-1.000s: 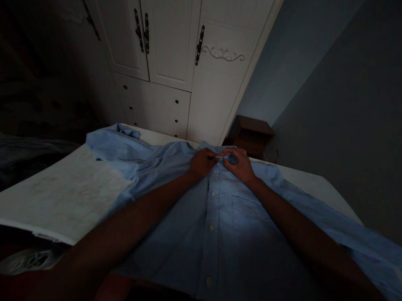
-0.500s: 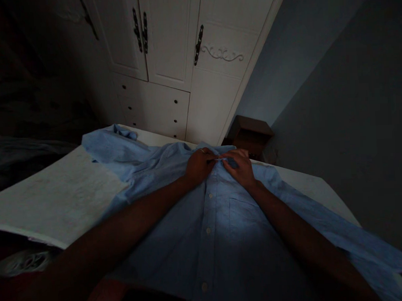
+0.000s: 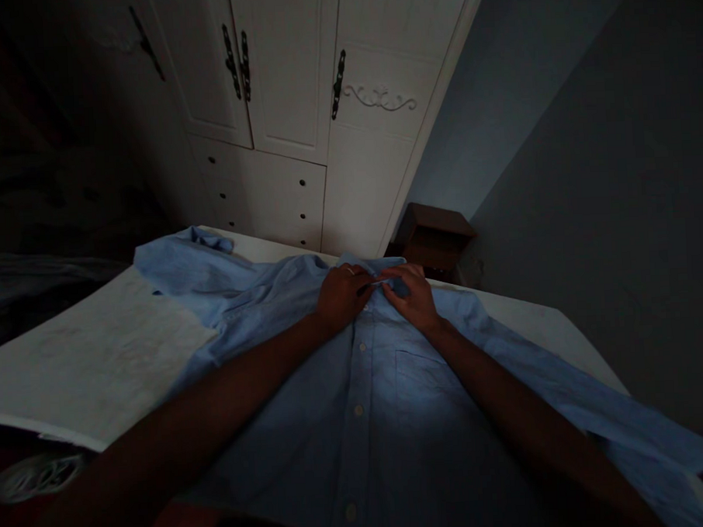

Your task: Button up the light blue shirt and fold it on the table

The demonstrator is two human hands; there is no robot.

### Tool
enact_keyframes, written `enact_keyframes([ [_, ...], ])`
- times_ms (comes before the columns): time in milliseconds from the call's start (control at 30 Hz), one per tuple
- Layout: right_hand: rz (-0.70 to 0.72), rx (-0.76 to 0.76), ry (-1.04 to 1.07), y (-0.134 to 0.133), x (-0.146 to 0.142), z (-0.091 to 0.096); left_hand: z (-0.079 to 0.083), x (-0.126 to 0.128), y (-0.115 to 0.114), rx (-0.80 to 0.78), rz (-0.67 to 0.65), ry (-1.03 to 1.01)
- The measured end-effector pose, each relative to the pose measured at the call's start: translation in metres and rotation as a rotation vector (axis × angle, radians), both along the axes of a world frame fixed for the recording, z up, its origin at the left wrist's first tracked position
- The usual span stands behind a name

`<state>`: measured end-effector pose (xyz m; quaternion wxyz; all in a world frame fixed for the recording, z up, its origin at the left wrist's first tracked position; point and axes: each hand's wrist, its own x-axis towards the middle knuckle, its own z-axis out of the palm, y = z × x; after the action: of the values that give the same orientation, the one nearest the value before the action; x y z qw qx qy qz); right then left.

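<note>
Okay, I see left hand and right hand both pinching button-up shirt near its collar, equally close, placket running back between forearms.

The shirt is plain blue, its buttons whitish, the tabletop mottled white.

White wardrobe with dark handles, brown cabinet near it, grey wall at right
</note>
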<state>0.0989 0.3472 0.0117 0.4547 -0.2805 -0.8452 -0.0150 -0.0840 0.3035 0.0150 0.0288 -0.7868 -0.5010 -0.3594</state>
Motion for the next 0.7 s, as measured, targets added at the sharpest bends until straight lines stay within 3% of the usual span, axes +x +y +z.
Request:
enact_keyframes([
  [333, 0.040, -0.103, -0.005, 0.002, -0.002, -0.002, 0.001, -0.001, 0.000, 0.024, -0.018, -0.014],
  [567, 0.055, -0.067, -0.042, -0.006, 0.001, 0.009, -0.006, -0.010, 0.014, -0.167, -0.039, -0.397],
  [700, 0.094, -0.056, -0.308, -0.020, -0.004, 0.021, -0.007, -0.013, 0.018, -0.238, -0.045, -0.528],
])
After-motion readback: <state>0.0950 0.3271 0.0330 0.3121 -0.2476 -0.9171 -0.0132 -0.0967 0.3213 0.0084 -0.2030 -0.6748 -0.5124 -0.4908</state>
